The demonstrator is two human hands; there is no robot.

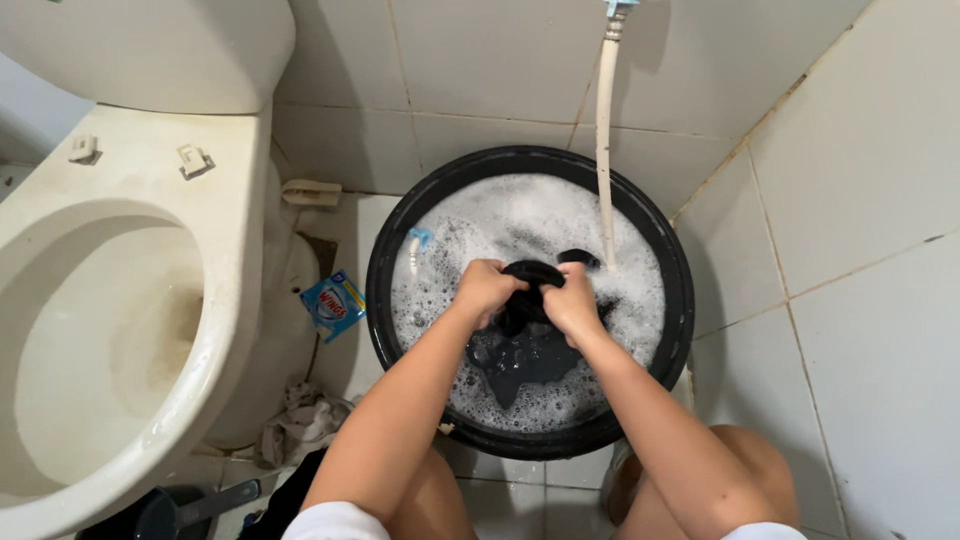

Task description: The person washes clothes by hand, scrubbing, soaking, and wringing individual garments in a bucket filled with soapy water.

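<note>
A round black basin point(680, 300) full of white suds sits on the tiled floor in front of me. Both my hands are closed on a bunched-up dark wet garment point(525, 350) held just above the foam, near the basin's middle. My left hand point(485, 288) grips the cloth's left side. My right hand point(572, 300) grips its right side, the two fists close together. The lower part of the garment trails into the soapy water.
A white hose point(604, 140) hangs from the wall into the basin. A white toilet point(120, 290) stands at the left. A blue detergent sachet point(332, 303) and crumpled cloth point(300, 420) lie on the floor between. A dark dipper point(175, 510) sits bottom left.
</note>
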